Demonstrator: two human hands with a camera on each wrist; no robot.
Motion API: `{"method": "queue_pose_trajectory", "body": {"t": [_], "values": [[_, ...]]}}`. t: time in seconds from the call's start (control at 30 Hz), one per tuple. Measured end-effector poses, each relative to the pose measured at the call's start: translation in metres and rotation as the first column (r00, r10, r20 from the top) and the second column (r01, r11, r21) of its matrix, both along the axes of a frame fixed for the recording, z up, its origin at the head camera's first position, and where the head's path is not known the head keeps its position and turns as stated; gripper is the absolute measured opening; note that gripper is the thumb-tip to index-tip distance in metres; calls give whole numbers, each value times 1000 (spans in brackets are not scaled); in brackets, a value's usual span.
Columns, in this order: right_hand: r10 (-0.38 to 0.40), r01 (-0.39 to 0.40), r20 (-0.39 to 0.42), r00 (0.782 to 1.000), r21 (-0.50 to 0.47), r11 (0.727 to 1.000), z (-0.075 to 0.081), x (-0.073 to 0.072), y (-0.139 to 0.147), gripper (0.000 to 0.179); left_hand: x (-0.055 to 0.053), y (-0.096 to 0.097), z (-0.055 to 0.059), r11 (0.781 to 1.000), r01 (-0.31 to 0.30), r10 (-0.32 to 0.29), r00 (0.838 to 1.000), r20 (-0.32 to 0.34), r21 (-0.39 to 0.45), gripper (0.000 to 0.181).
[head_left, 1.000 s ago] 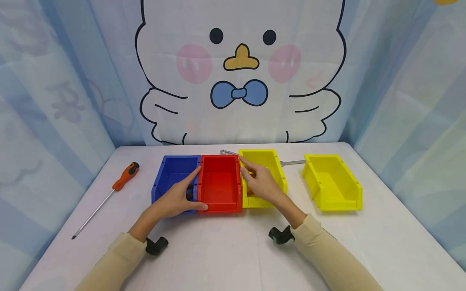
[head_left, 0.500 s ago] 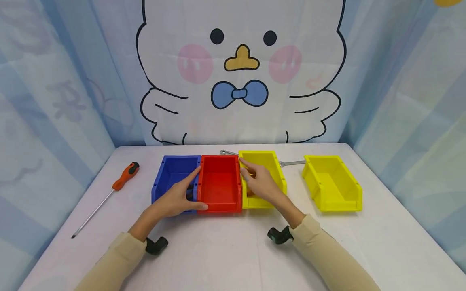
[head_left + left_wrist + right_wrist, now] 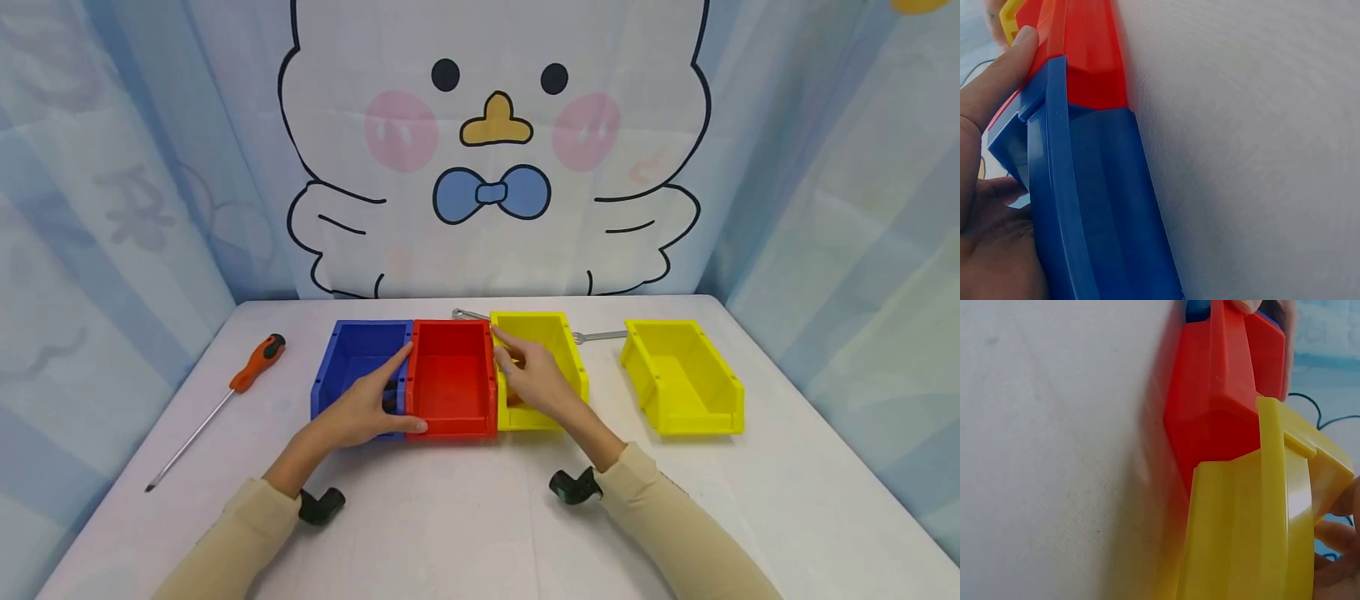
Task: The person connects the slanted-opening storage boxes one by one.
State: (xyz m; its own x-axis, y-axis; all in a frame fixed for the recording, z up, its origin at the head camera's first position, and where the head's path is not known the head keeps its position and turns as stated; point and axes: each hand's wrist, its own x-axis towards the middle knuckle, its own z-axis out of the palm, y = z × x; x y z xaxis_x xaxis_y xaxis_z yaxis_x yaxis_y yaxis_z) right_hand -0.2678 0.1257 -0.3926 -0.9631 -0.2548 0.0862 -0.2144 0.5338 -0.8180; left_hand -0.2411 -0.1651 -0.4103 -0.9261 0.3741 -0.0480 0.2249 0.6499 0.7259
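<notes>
In the head view a blue bin (image 3: 348, 358), a red bin (image 3: 453, 371) and a yellow bin (image 3: 551, 333) stand side by side, walls meeting. My left hand (image 3: 360, 412) reaches over the blue bin and holds the red bin's left side. Its thumb (image 3: 1013, 65) lies on the red front lip; its index finger follows the blue-red seam. My right hand (image 3: 536, 375) grips the yellow bin's left wall by the red bin, thumb and index finger at the top edge. Dark items show in the blue bin beneath my left hand, and something orange in the yellow bin beneath my right.
A second yellow bin (image 3: 686, 375) stands apart on the right. An orange-and-black screwdriver (image 3: 232, 392) lies on the left of the white table (image 3: 450, 517). Behind the bins lie a metal wrench end (image 3: 470, 314) and another open-ended one (image 3: 600, 336). A printed curtain (image 3: 491, 250) hangs at the back.
The yellow bin's back edge has settled slightly lower against the red bin. Both hands keep nearly the same hold; the right forearm has shifted slightly left.
</notes>
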Motion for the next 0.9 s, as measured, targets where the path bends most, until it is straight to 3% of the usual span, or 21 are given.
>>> {"method": "queue_pose_trajectory", "body": {"t": [0.9], "values": [[-8, 8, -1, 1000, -5, 1000, -3, 2, -2, 52, 0, -3, 0, 1000, 2, -2, 1000, -6, 5, 122]]}}
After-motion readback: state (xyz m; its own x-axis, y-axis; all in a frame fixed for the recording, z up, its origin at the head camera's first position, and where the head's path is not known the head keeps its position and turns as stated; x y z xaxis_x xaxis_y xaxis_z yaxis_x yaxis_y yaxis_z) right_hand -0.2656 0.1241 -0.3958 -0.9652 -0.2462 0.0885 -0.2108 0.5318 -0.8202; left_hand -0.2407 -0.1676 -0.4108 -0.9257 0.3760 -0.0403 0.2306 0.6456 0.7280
